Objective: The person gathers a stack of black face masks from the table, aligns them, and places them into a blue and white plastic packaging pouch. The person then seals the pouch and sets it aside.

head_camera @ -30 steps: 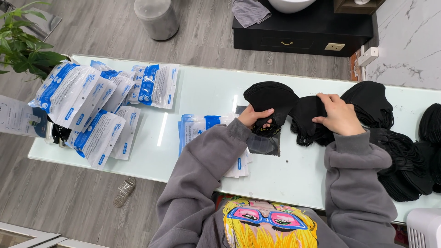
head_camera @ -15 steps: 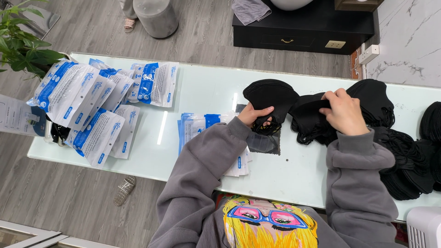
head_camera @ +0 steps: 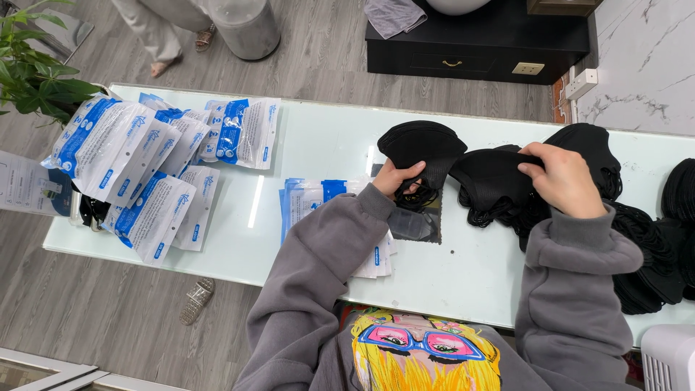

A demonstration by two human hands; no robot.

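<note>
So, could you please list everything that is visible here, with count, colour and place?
table: one, pale glossy, centre
sealed packets: many, blue and white, table's left
flat packets: small stack, blue and white, under left sleeve
black masks: a heap, table's right
plant: one, green, upper left
bin: one, grey, floor
cabinet: one, black, top
sandal: one, floor
left hand: holds black mask
right hand: on masks

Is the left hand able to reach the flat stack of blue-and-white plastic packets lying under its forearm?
Probably yes, but not freely: the left hand grips a black fabric mask, and its grey sleeve covers part of the packet stack.
</note>
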